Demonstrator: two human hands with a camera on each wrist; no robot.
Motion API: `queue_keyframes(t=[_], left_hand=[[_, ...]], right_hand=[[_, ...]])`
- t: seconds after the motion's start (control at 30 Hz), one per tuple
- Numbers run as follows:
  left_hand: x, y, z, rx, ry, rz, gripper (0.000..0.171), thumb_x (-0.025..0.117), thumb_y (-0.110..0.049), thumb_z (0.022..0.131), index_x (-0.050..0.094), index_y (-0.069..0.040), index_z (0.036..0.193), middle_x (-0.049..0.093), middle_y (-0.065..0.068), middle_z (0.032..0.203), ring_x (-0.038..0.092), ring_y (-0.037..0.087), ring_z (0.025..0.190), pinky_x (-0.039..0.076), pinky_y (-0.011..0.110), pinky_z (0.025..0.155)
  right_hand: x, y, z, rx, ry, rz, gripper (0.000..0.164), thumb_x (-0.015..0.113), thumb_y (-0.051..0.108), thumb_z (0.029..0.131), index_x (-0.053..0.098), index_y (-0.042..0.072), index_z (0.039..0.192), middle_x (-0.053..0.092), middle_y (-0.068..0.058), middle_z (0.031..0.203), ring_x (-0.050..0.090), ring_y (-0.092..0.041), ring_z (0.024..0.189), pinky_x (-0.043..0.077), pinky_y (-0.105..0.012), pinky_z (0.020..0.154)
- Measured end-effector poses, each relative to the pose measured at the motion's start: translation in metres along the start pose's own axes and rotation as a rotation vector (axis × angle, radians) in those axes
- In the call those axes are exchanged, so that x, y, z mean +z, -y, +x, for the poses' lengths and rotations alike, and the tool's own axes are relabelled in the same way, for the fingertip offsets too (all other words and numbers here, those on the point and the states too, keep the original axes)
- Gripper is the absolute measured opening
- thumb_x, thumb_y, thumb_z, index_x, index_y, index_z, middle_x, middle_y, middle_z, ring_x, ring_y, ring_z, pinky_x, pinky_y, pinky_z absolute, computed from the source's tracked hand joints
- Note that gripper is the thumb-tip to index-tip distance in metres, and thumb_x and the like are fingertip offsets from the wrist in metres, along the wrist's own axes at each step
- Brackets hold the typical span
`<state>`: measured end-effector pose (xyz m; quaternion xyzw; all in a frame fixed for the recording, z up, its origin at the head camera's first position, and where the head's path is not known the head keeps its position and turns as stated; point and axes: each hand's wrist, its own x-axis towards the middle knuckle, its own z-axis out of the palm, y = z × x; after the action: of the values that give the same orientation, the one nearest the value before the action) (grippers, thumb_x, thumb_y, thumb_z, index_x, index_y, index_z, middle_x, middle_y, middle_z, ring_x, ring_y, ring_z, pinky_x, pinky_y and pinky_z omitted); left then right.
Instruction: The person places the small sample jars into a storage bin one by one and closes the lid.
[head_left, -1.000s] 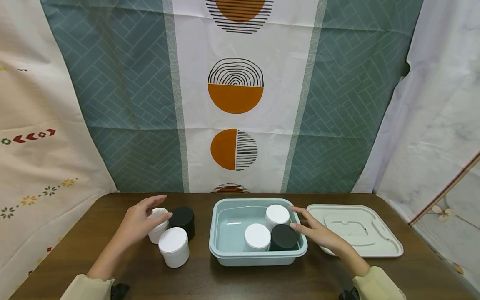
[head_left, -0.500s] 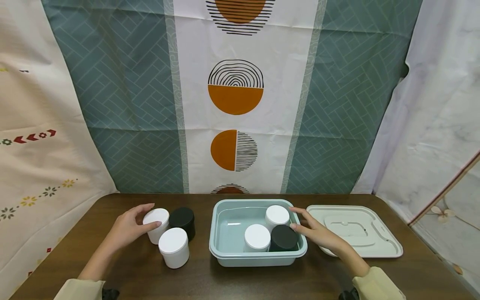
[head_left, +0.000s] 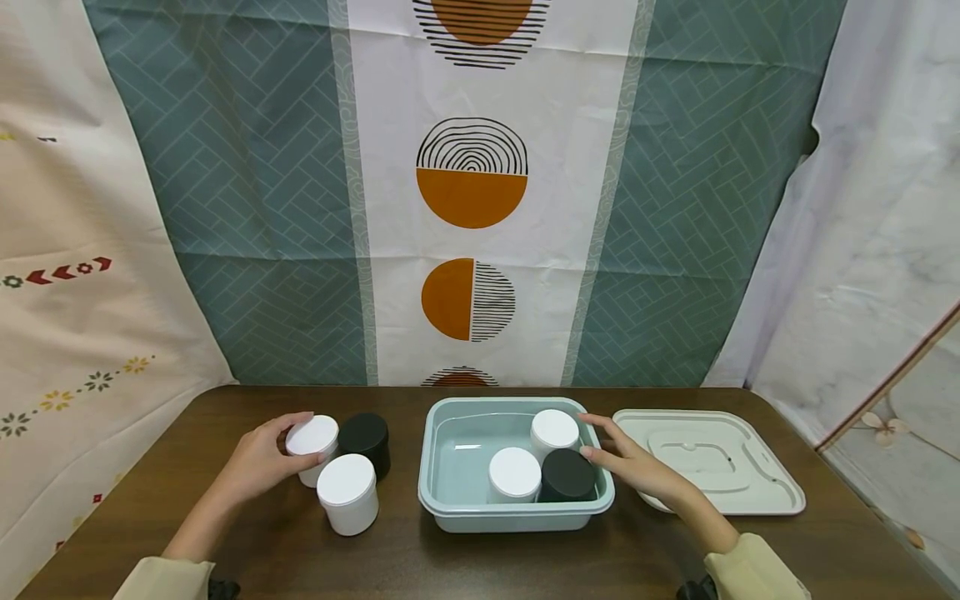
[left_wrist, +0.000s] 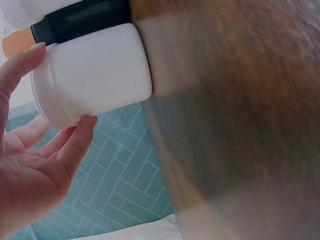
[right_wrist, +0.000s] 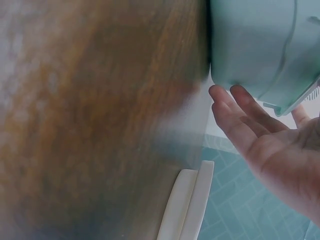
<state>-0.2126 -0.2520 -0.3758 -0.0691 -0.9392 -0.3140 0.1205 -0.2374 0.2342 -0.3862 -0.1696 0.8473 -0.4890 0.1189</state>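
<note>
My left hand (head_left: 258, 460) grips a white lidded jar (head_left: 312, 437) on the table, thumb on the near side and fingers on the far side. In the left wrist view the thumb and fingertips press the sides of this jar (left_wrist: 95, 75) around its lid. A black jar (head_left: 365, 442) and a second white jar (head_left: 348, 492) stand close beside it. My right hand (head_left: 637, 462) rests at the right rim of a pale blue tub (head_left: 442, 467), thumb tip by the black-lidded jar (head_left: 567, 475) inside. In the right wrist view its other fingers lie loosely outside the tub (right_wrist: 255, 45).
Two white jars, one at the back (head_left: 555, 431) and one in front (head_left: 514, 475), also stand in the tub's right half. A flat pale lid (head_left: 720, 462) lies right of the tub on the brown table (head_left: 420, 567). Patterned cloth (head_left: 480, 208) hangs behind.
My left hand drew back to the left, then moved slightly right and took hold of the far-left white jar. The right hand and the tub have stayed put.
</note>
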Motion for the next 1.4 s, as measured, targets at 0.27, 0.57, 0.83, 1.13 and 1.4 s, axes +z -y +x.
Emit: queue_keyframes(t=[0.27, 0.57, 0.83, 1.13, 1.4], left_hand=[[-0.001, 0.002, 0.001, -0.007, -0.034, 0.007, 0.066, 0.081, -0.025, 0.066, 0.054, 0.008, 0.116, 0.060, 0.027, 0.105, 0.058, 0.028, 0.084, 0.047, 0.033, 0.063], [-0.010, -0.004, 0.001, 0.054, -0.162, 0.025, 0.064, 0.081, -0.025, 0.066, 0.056, 0.006, 0.115, 0.059, 0.027, 0.107, 0.058, 0.031, 0.086, 0.047, 0.032, 0.063], [-0.018, -0.014, 0.003, 0.108, -0.297, 0.015, 0.060, 0.081, -0.019, 0.065, 0.057, 0.004, 0.114, 0.058, 0.026, 0.106, 0.054, 0.037, 0.091, 0.042, 0.042, 0.067], [-0.024, -0.032, 0.007, 0.119, -0.369, -0.008, 0.058, 0.081, -0.017, 0.065, 0.058, 0.003, 0.115, 0.058, 0.022, 0.101, 0.053, 0.035, 0.088, 0.042, 0.040, 0.065], [-0.024, -0.051, 0.009, 0.135, -0.389, -0.058, 0.059, 0.080, -0.017, 0.066, 0.057, 0.002, 0.116, 0.057, 0.022, 0.105, 0.053, 0.035, 0.093, 0.042, 0.042, 0.070]], right_hand=[[0.000, -0.002, 0.001, -0.014, 0.007, 0.001, 0.056, 0.051, 0.027, 0.093, 0.024, 0.015, 0.141, 0.023, -0.025, 0.141, 0.034, -0.045, 0.123, 0.041, -0.053, 0.089], [0.000, -0.003, 0.002, -0.015, 0.008, -0.003, 0.056, 0.051, 0.027, 0.093, 0.023, 0.015, 0.141, 0.026, -0.025, 0.139, 0.036, -0.043, 0.122, 0.042, -0.053, 0.088], [0.000, -0.004, 0.000, -0.012, 0.014, 0.004, 0.057, 0.050, 0.028, 0.093, 0.022, 0.016, 0.141, 0.025, -0.024, 0.140, 0.035, -0.043, 0.123, 0.041, -0.052, 0.090], [-0.001, -0.003, 0.000, -0.009, 0.007, 0.006, 0.056, 0.051, 0.027, 0.093, 0.023, 0.016, 0.141, 0.024, -0.024, 0.140, 0.034, -0.043, 0.123, 0.041, -0.052, 0.089], [-0.001, -0.003, 0.000, -0.012, 0.007, 0.002, 0.056, 0.050, 0.027, 0.093, 0.023, 0.016, 0.141, 0.023, -0.024, 0.141, 0.033, -0.044, 0.124, 0.041, -0.052, 0.090]])
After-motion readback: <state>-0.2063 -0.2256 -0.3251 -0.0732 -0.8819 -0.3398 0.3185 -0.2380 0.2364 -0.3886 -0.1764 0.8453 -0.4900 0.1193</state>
